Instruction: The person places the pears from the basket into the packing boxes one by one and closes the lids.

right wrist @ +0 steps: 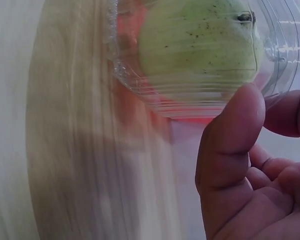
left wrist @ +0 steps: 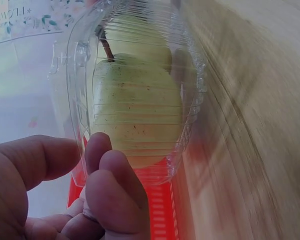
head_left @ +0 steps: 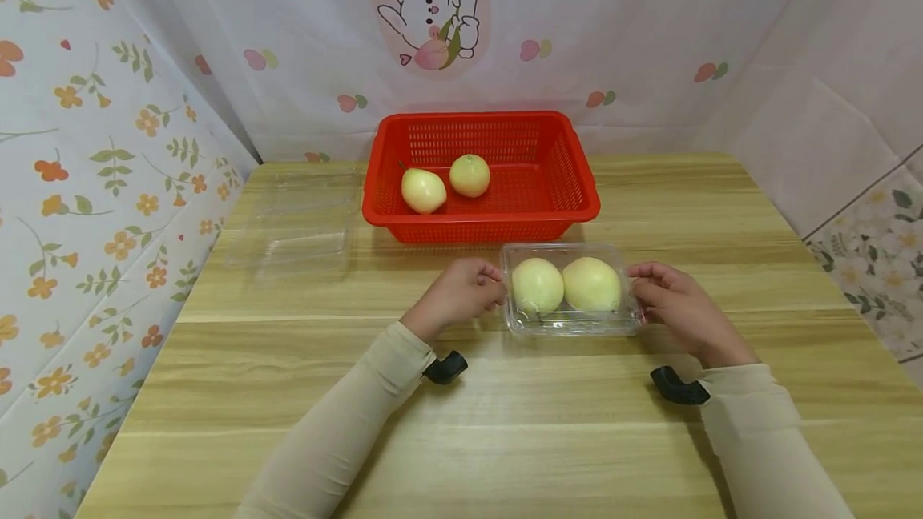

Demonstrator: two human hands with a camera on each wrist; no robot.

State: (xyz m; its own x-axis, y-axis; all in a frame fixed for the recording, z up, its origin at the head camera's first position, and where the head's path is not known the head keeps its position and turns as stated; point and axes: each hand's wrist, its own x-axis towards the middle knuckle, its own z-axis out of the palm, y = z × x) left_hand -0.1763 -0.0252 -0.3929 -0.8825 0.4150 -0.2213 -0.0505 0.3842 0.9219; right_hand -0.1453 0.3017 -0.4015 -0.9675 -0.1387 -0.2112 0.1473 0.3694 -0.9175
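Observation:
A clear plastic clamshell box [head_left: 570, 327] with two pale yellow-green pears [head_left: 537, 285] inside lies across the space between the two hands, in front of the basket. At its left end my left hand [head_left: 470, 288] pinches the rim with thumb and fingers. My right hand [head_left: 667, 299] grips the opposite end the same way. The left wrist view shows a brown stem on the nearer pear [left wrist: 137, 107] behind the ribbed plastic wall. In the right wrist view, thumb and forefinger meet at the rim beside another pear [right wrist: 200, 50].
A red slotted basket [head_left: 483, 219] stands behind the box, with two more pears [head_left: 424, 191] in its left half. To its left lie empty clear plastic containers [head_left: 303, 223] on the wooden table [head_left: 548, 439]. Printed cloth [head_left: 613, 14] hangs along the back and sides.

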